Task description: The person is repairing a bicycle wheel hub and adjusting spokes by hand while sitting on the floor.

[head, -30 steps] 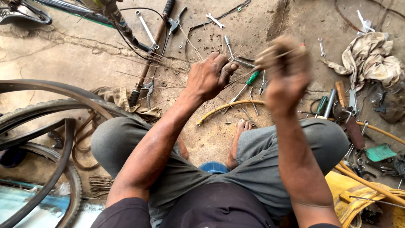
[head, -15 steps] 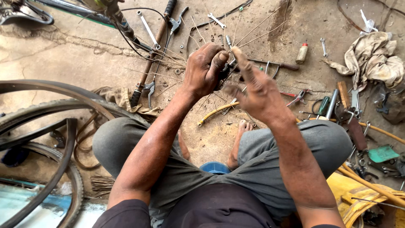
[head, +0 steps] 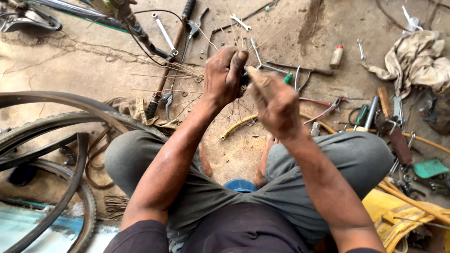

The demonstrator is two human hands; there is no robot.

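Observation:
I sit on the dirt floor with knees apart. My left hand (head: 224,75) grips a small dark wheel hub (head: 244,77), mostly hidden by my fingers, with thin metal spokes (head: 168,75) fanning out from it to the left and upward. My right hand (head: 274,100) is pressed against the hub from the right, thumb and fingers pinched at it where a spoke meets it. Both hands are held above the ground in front of my knees.
Bicycle tyres and rims (head: 56,136) lie at left. Spanners (head: 165,33), pliers (head: 328,108), a green-handled screwdriver (head: 287,78), a small bottle (head: 336,56) and a yellow hose (head: 239,124) are scattered on the ground. A dirty rag (head: 417,58) lies at right. A blue lid (head: 240,185) sits between my legs.
My right hand came down from a raised, blurred position and closed in on the hub held by my left hand. The left hand shifted slightly right and up.

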